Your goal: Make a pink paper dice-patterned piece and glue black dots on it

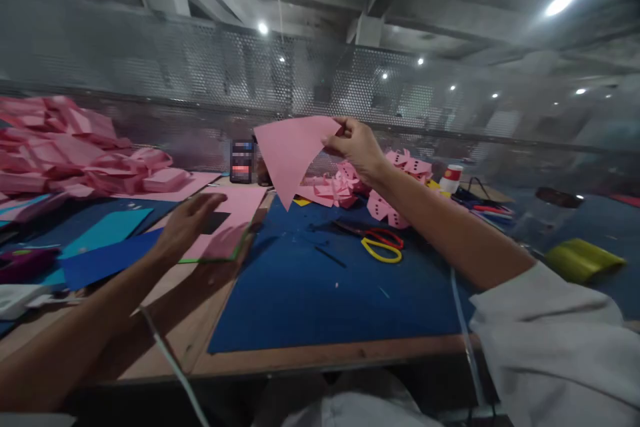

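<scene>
My right hand (357,150) pinches one corner of a pink triangular paper piece (295,150), held up above the table with its point hanging down. My left hand (190,227) is stretched out flat with nothing in it, over or beside a stack of pink sheets (240,213) with a green edge below; whether it touches them I cannot tell. A small black piece (215,222) lies on that stack. Scissors (383,245) with red and yellow handles lie on the blue mat (280,307), beside a thin dark strip (330,256).
Crumpled and folded pink paper (75,147) is heaped at the left. Pink pieces with black dots (387,207) sit behind the scissors. Blue sheets (113,257), a phone (241,161), a red-and-white cup (451,178) and a yellow-green roll (583,260) are around. A perforated metal screen (320,80) stands behind.
</scene>
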A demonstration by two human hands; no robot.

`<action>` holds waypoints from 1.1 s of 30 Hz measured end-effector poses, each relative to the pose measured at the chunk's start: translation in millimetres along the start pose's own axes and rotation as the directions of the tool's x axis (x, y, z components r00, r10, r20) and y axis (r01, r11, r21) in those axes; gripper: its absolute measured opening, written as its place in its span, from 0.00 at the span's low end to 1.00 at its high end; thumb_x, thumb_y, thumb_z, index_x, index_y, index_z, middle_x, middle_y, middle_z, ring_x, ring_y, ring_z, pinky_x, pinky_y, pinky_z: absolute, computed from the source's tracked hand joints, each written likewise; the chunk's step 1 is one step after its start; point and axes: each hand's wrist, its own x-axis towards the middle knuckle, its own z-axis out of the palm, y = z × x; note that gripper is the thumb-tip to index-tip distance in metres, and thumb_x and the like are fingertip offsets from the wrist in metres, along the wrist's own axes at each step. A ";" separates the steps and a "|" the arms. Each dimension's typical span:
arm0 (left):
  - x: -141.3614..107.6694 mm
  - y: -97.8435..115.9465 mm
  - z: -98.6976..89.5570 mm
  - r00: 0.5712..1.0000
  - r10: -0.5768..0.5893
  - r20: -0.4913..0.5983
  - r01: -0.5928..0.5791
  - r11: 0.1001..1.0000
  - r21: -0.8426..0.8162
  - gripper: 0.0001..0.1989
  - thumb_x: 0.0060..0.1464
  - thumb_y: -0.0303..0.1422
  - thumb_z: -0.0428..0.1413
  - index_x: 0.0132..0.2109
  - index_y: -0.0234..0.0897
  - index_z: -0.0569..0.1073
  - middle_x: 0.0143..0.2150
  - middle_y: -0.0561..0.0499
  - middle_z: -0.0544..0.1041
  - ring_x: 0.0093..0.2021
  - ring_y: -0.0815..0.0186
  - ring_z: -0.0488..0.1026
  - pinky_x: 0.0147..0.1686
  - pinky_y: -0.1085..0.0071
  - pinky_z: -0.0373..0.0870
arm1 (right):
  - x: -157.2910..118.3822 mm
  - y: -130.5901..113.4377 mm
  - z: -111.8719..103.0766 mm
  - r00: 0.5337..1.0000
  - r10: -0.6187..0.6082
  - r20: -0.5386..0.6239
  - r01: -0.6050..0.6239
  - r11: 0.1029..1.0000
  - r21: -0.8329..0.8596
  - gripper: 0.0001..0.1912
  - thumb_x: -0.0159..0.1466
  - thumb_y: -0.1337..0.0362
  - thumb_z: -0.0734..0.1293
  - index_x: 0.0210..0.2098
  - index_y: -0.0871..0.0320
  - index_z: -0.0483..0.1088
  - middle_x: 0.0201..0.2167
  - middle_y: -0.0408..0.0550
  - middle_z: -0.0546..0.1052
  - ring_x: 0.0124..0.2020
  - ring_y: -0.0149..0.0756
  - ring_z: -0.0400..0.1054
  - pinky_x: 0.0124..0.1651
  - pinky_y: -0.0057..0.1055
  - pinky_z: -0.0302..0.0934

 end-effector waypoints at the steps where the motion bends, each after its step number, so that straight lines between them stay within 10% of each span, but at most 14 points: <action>1: -1.8 15.8 -1.9 0.998 0.032 0.051 -0.025 0.991 -0.129 0.38 0.65 0.49 0.22 0.63 0.33 0.63 0.61 0.45 0.74 0.57 0.59 0.72 0.52 0.63 0.71 | -11.7 -9.6 -10.4 1.000 0.000 -0.005 0.000 1.000 0.005 0.20 0.57 0.67 0.72 0.48 0.60 0.68 0.40 0.44 0.75 0.40 0.32 0.73 0.47 0.40 0.72; 3: -8.6 52.2 -4.3 0.965 0.122 0.233 0.077 0.716 -0.694 0.42 0.61 0.57 0.26 0.64 0.33 0.62 0.61 0.41 0.73 0.60 0.52 0.70 0.54 0.55 0.70 | -34.6 -24.2 -26.9 1.000 0.008 -0.015 -0.009 1.000 -0.007 0.19 0.57 0.67 0.72 0.48 0.59 0.68 0.40 0.43 0.75 0.41 0.32 0.73 0.48 0.38 0.72; 5: -19.0 90.2 -4.7 0.950 0.111 0.292 0.193 0.527 -0.828 0.38 0.56 0.60 0.45 0.62 0.37 0.66 0.59 0.41 0.76 0.59 0.50 0.71 0.54 0.55 0.72 | -55.9 -32.4 -38.7 0.999 0.035 -0.041 -0.035 0.999 0.001 0.20 0.56 0.67 0.73 0.48 0.59 0.69 0.39 0.43 0.76 0.41 0.32 0.73 0.48 0.37 0.72; 10: -42.9 149.0 6.0 0.912 0.091 0.400 0.296 0.532 -0.794 0.30 0.45 0.43 0.68 0.55 0.41 0.73 0.48 0.45 0.82 0.50 0.54 0.77 0.52 0.59 0.73 | -97.0 -35.5 -59.5 0.989 0.125 -0.081 -0.119 0.990 0.072 0.22 0.53 0.61 0.76 0.46 0.57 0.70 0.41 0.46 0.77 0.41 0.35 0.73 0.50 0.39 0.72; 14: -42.3 150.7 22.4 0.920 0.097 0.380 0.271 0.542 -0.795 0.14 0.46 0.40 0.68 0.37 0.37 0.79 0.37 0.48 0.81 0.42 0.59 0.78 0.46 0.64 0.73 | -119.1 -32.2 -75.8 0.979 0.176 -0.103 -0.162 0.978 0.135 0.24 0.52 0.60 0.77 0.46 0.56 0.72 0.44 0.48 0.77 0.45 0.37 0.73 0.52 0.39 0.71; 18: -31.7 153.3 35.3 0.945 0.073 0.319 0.235 0.526 -0.817 0.18 0.47 0.41 0.67 0.46 0.40 0.78 0.51 0.46 0.79 0.55 0.55 0.73 0.53 0.62 0.69 | -133.9 -30.4 -83.6 0.963 0.234 -0.135 -0.200 0.954 0.223 0.24 0.52 0.62 0.77 0.48 0.55 0.72 0.46 0.45 0.77 0.44 0.34 0.73 0.50 0.34 0.72; 25: -27.0 162.4 55.1 0.797 0.263 0.543 0.428 0.388 -0.816 0.16 0.47 0.37 0.67 0.44 0.41 0.78 0.42 0.48 0.81 0.45 0.59 0.78 0.49 0.62 0.72 | -139.6 -42.3 -71.9 0.962 0.258 -0.086 -0.217 0.918 0.332 0.21 0.53 0.62 0.77 0.46 0.54 0.73 0.38 0.42 0.79 0.37 0.32 0.75 0.45 0.31 0.73; 33: -30.3 150.4 66.0 0.898 0.118 0.425 0.370 0.325 -0.871 0.11 0.44 0.34 0.69 0.34 0.38 0.77 0.35 0.52 0.78 0.36 0.66 0.75 0.39 0.70 0.74 | -143.3 -7.1 -72.8 0.929 0.368 -0.027 -0.294 0.782 0.550 0.16 0.58 0.50 0.73 0.37 0.54 0.74 0.36 0.45 0.80 0.39 0.38 0.76 0.47 0.38 0.72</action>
